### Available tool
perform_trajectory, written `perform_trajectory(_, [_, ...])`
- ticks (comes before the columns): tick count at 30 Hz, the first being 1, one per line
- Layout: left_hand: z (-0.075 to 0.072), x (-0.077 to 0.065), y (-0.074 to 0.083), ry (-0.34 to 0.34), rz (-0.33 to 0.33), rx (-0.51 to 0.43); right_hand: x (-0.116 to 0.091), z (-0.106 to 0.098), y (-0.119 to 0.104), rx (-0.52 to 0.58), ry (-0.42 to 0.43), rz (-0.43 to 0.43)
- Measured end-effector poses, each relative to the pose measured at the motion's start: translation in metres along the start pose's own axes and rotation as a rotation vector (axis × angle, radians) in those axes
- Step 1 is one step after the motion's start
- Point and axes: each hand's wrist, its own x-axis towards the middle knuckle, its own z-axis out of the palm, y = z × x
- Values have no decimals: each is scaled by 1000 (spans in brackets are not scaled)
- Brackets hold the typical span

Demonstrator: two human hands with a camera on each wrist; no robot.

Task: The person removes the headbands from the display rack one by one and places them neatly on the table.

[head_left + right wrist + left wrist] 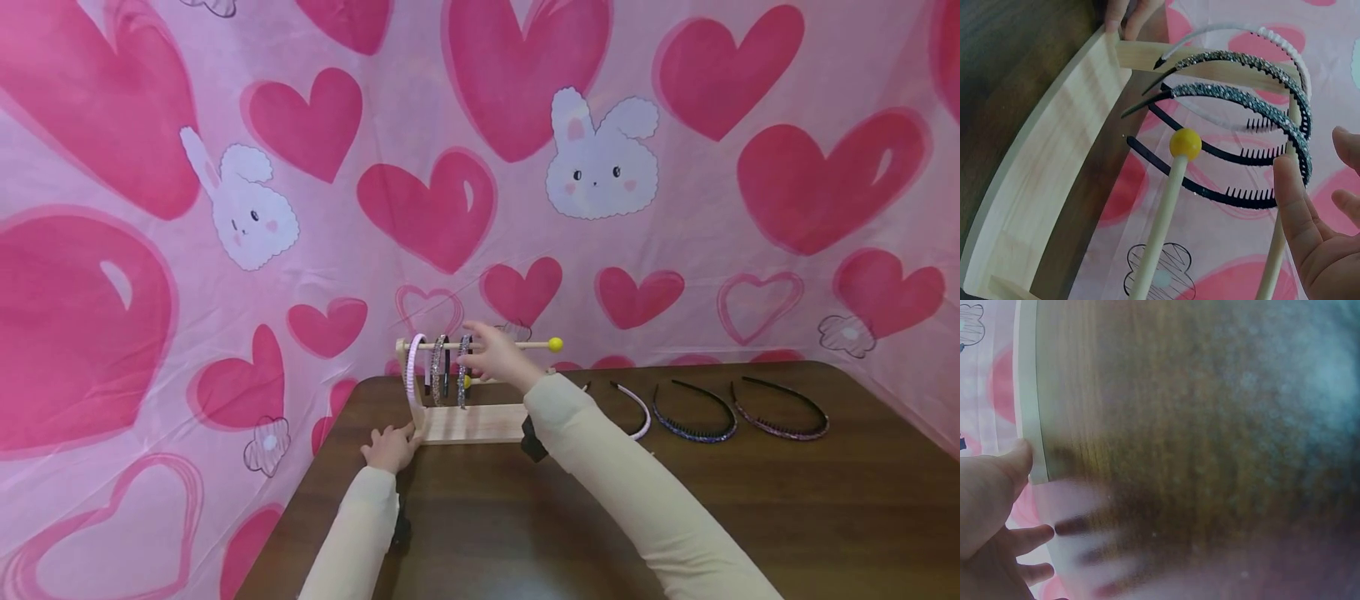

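Observation:
A wooden rack (472, 423) stands on the table, its upper rod carrying three headbands. Farthest left on it is a pink headband (411, 371), followed by a glittery headband (438, 372) and a silvery sequined headband (1229, 94). My right hand (495, 354) is at the sequined headband with its fingers spread; a fingertip appears to touch the band in the right wrist view. My left hand (390, 448) rests on the table at the rack's left end, its thumb (1019, 459) against the base edge.
To the right of the rack lie a pale pink headband (641, 414), a blue glittery headband (697, 435) and a purplish glittery headband (787, 432). Yellow balls cap the rack's rods, one being the upper ball (555, 343). Behind the table hangs a heart-patterned cloth (510, 225).

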Motion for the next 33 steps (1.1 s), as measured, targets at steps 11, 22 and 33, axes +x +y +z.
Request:
perform_trajectory(11, [-7, -5, 4, -25, -12, -1, 1, 12, 4, 12, 3, -2])
perform_trajectory(22, [-9, -6, 7, -38, -25, -20, 3, 18, 6, -75, 42, 12])
perform_trajectory(33, [-10, -6, 8, -50, -43, -38, 3, 16, 8, -59, 64, 2])
